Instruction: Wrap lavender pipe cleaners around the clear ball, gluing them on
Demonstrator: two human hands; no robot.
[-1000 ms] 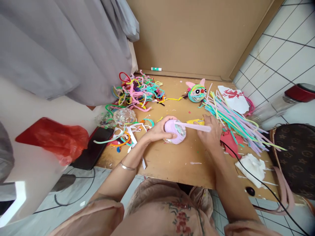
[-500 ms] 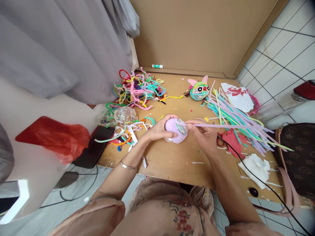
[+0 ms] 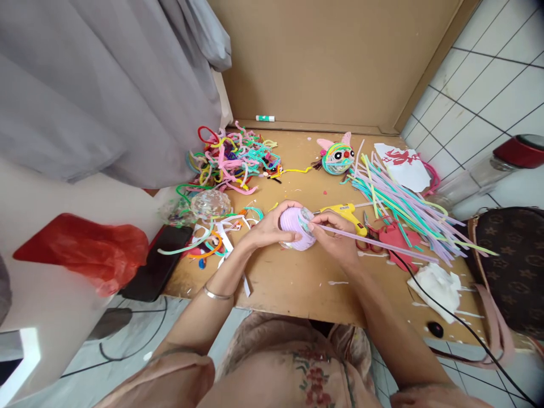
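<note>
My left hand point(image 3: 272, 228) is wrapped round a small clear ball point(image 3: 293, 222) covered largely in lilac pipe cleaner. From the ball's right side a lilac pipe cleaner point(image 3: 374, 242) stretches out to the right. The fingers of my right hand point(image 3: 332, 235) pinch this strand close against the ball. Just behind my right hand lies a yellow glue gun point(image 3: 348, 214), partly covered by the fingers. Farther back stands a decorated ball point(image 3: 338, 160) with pink ears, round eyes and a red nose.
Tangled pipe cleaners point(image 3: 238, 156) and a clear faceted ball point(image 3: 210, 204) lie at left. Straight pipe cleaners point(image 3: 403, 198), scissors point(image 3: 369, 243), pink-red felt point(image 3: 399, 241) and white cloth point(image 3: 440, 289) are at right. A black cable point(image 3: 446, 306) crosses the right side.
My right hand has moved slightly left and down along the ball, and the strand now slants down to the right. More of the yellow glue gun shows. The whole view has shifted slightly.
</note>
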